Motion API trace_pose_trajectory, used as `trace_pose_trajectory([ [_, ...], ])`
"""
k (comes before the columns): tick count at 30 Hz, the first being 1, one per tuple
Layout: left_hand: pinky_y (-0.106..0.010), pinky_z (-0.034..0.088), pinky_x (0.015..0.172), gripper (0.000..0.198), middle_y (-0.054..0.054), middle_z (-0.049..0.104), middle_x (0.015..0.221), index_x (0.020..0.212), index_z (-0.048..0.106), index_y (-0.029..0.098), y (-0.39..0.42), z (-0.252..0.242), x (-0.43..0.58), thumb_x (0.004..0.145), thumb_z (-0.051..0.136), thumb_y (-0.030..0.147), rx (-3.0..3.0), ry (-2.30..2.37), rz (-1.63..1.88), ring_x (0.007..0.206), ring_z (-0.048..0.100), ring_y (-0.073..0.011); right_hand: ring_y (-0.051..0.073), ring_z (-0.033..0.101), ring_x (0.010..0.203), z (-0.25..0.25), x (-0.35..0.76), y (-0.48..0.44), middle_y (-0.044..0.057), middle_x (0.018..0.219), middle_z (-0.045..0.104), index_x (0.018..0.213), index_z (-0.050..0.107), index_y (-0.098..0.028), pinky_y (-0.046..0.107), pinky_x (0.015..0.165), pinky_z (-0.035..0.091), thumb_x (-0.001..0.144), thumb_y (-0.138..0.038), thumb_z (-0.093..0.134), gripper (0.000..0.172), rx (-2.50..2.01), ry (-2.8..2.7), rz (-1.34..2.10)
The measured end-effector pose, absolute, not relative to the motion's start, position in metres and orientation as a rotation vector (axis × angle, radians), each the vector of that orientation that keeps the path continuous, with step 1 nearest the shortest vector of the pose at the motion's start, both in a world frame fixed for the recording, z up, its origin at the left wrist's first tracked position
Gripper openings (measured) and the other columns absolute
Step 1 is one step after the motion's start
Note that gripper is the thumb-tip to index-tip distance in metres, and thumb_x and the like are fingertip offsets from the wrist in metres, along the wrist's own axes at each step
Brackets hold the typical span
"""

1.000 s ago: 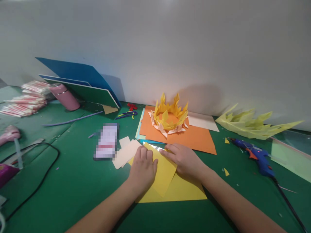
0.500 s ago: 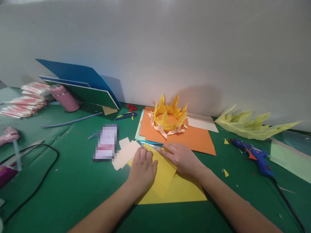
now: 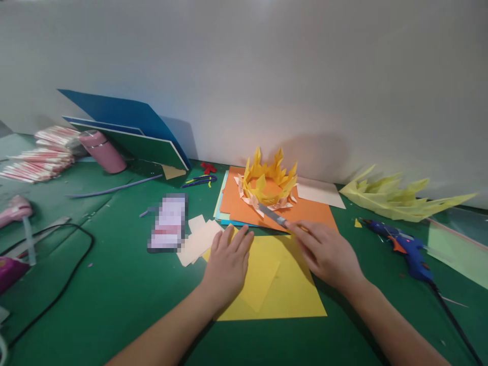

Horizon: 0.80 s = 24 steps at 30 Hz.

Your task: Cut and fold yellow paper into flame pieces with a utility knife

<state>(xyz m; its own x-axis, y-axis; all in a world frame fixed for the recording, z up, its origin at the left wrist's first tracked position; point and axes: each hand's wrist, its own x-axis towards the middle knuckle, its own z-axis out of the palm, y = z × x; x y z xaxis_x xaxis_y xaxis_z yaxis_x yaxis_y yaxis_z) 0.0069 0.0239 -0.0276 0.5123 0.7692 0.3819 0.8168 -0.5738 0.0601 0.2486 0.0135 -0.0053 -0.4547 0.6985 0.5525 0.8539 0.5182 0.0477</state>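
Note:
My left hand (image 3: 227,264) lies flat with fingers stretched out on a smaller piece of yellow paper (image 3: 261,282). Beneath that piece is a larger yellow sheet (image 3: 301,290) on the green table. My right hand (image 3: 326,251) is closed around the handle of a knife (image 3: 272,214), its grey blade pointing up and left. The blade is above the orange paper (image 3: 318,216), in front of a crown of folded yellow and pink paper (image 3: 263,189). Pale pink paper pieces (image 3: 200,241) lie just left of my left hand.
To the right are a blue glue gun (image 3: 409,249) with its cord and a pale yellow folded-paper strip (image 3: 396,195). On the left lie a phone (image 3: 168,223), a pink bottle (image 3: 102,151), a pink glue gun (image 3: 17,211) and a black cable (image 3: 82,269). Blue and green boards (image 3: 133,137) lean against the wall.
My right hand has moved right and lifted off the yellow paper, bringing the knife out into view. My left hand's fingers have straightened, and the smaller yellow piece lies flatter.

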Motion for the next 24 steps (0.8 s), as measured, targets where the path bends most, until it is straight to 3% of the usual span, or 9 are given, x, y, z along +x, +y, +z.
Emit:
trace_pose_trajectory([
  [10,-0.053,0.034,0.101,0.033,-0.009,0.063,0.11,0.116,0.058,0.021,0.024,-0.023,0.008,0.089,0.04,0.016,-2.58,-1.418,-0.608,0.114,0.049,-0.0301,0.028,0.064,0.075,-0.02,0.282,0.003,0.014,0.094,0.069,0.117,0.058,-0.015,0.039,0.062,0.049,0.087,-0.018,0.041,0.035,-1.745,-2.051,-0.506],
  [14,-0.052,0.034,0.102,0.026,-0.01,0.059,0.107,0.106,0.06,0.02,0.024,-0.025,0.007,0.088,0.042,0.016,-2.55,-1.417,-0.637,0.112,0.049,-0.0302,0.03,0.064,0.084,-0.016,0.271,0.003,0.015,0.101,0.069,0.114,0.061,-0.014,0.043,0.069,0.05,0.088,-0.018,0.043,0.032,-1.684,-2.052,-0.574],
  [18,-0.053,0.034,0.101,0.017,-0.011,0.058,0.104,0.095,0.057,0.018,0.024,-0.025,0.007,0.087,0.043,0.016,-2.542,-1.416,-0.689,0.11,0.048,-0.0305,0.024,0.065,0.089,-0.014,0.252,-0.001,0.01,0.098,0.071,0.111,0.062,-0.018,0.04,0.078,0.052,0.092,-0.02,0.04,0.029,-1.401,-2.218,-0.315],
  [24,-0.049,0.04,0.092,0.01,-0.011,0.057,0.104,0.091,0.054,0.017,0.023,-0.021,0.008,0.085,0.045,0.014,-2.547,-1.431,-0.73,0.105,0.048,-0.0305,0.027,0.065,0.094,-0.023,0.235,-0.008,0.012,0.105,0.071,0.113,0.062,-0.016,0.043,0.08,0.053,0.093,-0.03,0.043,0.031,-1.428,-2.254,-0.196],
])
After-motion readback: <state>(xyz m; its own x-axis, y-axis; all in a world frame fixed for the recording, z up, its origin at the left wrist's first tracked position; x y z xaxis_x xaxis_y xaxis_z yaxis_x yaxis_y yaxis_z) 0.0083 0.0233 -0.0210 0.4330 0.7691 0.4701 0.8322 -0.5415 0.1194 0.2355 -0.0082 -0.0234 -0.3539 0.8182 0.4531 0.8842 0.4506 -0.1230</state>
